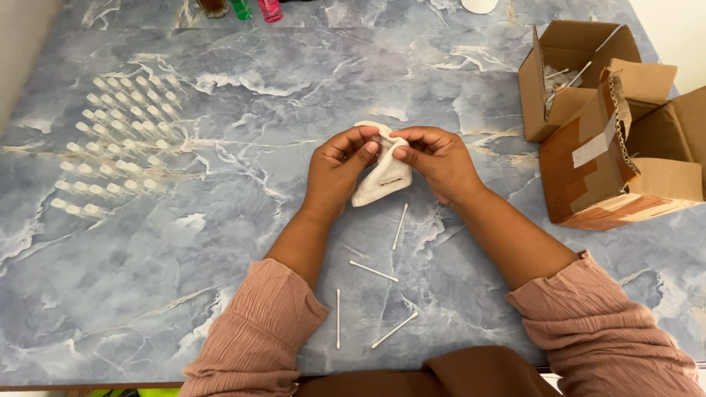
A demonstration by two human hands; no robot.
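Both hands — the left hand and right hand — pinch a wad of cotton mid-table, seemingly pulling off a tuft, which calls for one bare stick nearer the front edge.

Left hand and right hand meet fingertip to fingertip, each closed in a pinch grip, thumbs opposing curled fingers. Both wrists angle inward toward the grip. Forearms converge from below; pink sleeves are pushed back near the elbows.
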